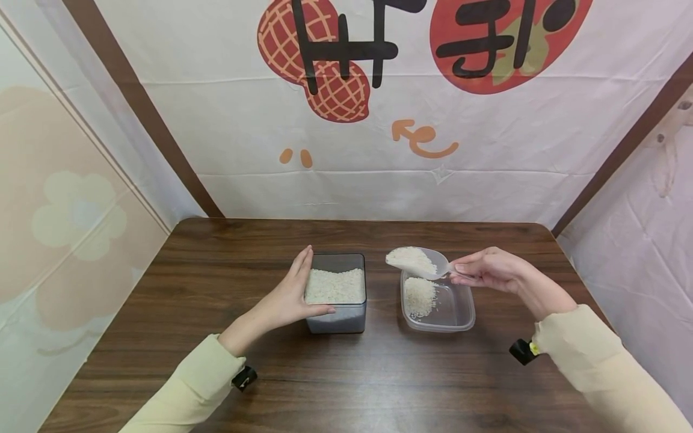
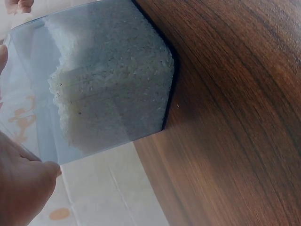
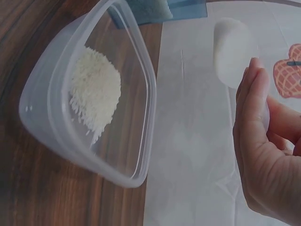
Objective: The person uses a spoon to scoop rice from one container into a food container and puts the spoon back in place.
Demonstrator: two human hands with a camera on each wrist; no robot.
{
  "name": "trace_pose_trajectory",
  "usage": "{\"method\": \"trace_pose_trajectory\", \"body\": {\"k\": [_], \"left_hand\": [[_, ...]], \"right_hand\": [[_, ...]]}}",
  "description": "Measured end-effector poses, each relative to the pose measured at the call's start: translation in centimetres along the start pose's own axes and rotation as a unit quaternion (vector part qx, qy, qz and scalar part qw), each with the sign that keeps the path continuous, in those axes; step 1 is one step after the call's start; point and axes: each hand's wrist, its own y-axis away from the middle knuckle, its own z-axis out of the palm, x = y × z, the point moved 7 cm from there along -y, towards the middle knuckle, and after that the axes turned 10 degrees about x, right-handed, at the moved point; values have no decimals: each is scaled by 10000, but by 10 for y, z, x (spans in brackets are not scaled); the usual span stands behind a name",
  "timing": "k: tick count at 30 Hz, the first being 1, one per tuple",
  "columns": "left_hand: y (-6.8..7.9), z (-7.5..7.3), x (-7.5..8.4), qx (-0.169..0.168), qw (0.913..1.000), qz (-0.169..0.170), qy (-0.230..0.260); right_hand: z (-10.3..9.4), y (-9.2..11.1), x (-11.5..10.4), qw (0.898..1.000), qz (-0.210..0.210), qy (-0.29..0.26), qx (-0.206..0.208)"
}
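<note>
My left hand holds a grey see-through square container at its near left corner, fingers along the left side and thumb across the front rim. White rice fills much of it. My right hand pinches the handle of a clear scoop heaped with rice. That scoop is held above a clear plastic box, over its far left part. A small pile of rice lies in the box, toward its left side.
Both containers stand on a dark wooden table, the box to the right of the grey container. Behind the table's far edge hangs a white printed cloth. More cloth hangs at the right side.
</note>
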Motion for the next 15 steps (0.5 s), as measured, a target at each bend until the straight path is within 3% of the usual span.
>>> {"method": "trace_pose_trajectory", "body": {"k": [15], "left_hand": [[0,0,0,-16,10000,24,9]], "right_hand": [[-25,10,11,9999,17,-144,-79]]}}
